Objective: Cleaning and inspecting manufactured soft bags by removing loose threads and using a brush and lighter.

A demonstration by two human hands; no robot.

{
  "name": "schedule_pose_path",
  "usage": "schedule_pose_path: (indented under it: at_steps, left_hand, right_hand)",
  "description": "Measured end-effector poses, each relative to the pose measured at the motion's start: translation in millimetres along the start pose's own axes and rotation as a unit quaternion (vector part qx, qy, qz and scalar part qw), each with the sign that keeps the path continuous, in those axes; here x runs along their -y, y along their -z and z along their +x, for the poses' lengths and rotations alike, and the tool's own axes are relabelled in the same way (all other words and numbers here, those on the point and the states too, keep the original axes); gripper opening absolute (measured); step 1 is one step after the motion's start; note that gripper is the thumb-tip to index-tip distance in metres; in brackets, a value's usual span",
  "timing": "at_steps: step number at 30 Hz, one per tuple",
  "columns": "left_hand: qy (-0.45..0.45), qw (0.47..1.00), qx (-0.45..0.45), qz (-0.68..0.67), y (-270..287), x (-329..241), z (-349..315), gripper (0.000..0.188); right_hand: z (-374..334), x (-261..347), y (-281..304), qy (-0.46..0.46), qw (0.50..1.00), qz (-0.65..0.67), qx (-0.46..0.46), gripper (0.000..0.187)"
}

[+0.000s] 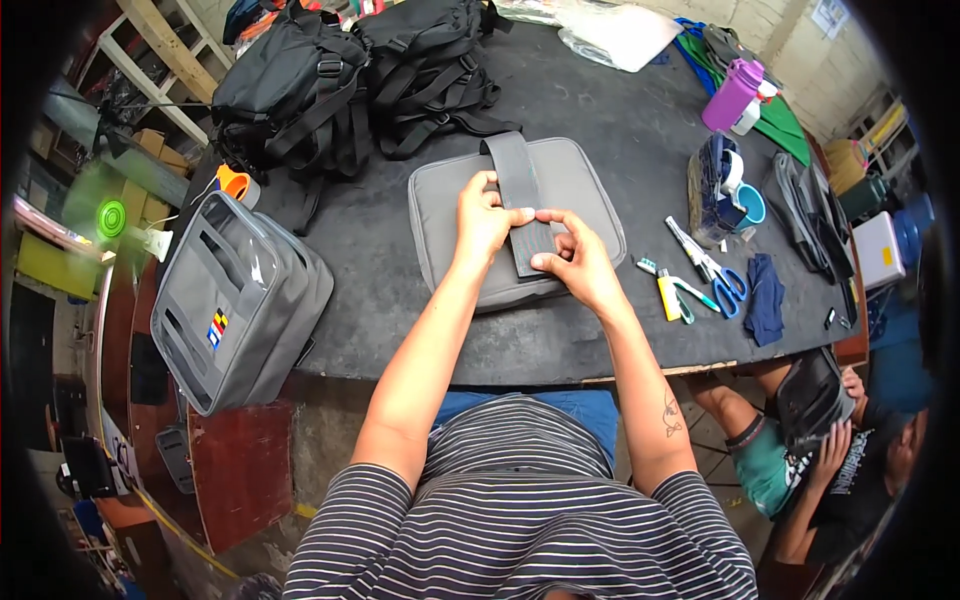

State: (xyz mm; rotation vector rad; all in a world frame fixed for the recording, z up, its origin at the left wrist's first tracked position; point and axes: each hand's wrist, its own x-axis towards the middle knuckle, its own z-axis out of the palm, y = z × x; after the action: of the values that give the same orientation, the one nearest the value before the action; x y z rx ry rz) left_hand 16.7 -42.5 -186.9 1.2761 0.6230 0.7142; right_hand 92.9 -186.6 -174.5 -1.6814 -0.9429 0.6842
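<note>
In front of me a grey padded bag (442, 190) with rounded corners lies flat on the dark table. Across its middle runs a wide dark grey strap (514, 168) whose upper part loops past the bag's far edge. My left hand (486, 222) grips the strap's left edge, thumb on top. From the right, my right hand (580, 258) pinches the strap's lower part, with thumb near its end and index finger close to my left thumb. Some fingertips are hidden under the strap.
A second grey bag (290, 285) with a clear window stands at the left. Black bags (300, 95) fill the back left. To the right lie blue-handled scissors (730, 287), a yellow lighter-like object (668, 298) and a tape bundle (706, 190). A purple bottle (733, 95) stands behind; another person (830, 440) sits lower right.
</note>
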Motion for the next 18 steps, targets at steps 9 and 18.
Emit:
schedule_pose_path:
  at_steps: [9,18]
  left_hand:
    - [0.036,0.995,-0.053,-0.076,19,1,29,0.023]
    - [-0.019,0.986,-0.163,-0.02,22,-21,54,0.057]
  right_hand:
    - [-5,2,9,0.017,0.996,-0.069,0.058,0.066]
    - [-21,22,2,0.032,0.985,-0.164,0.045,0.069]
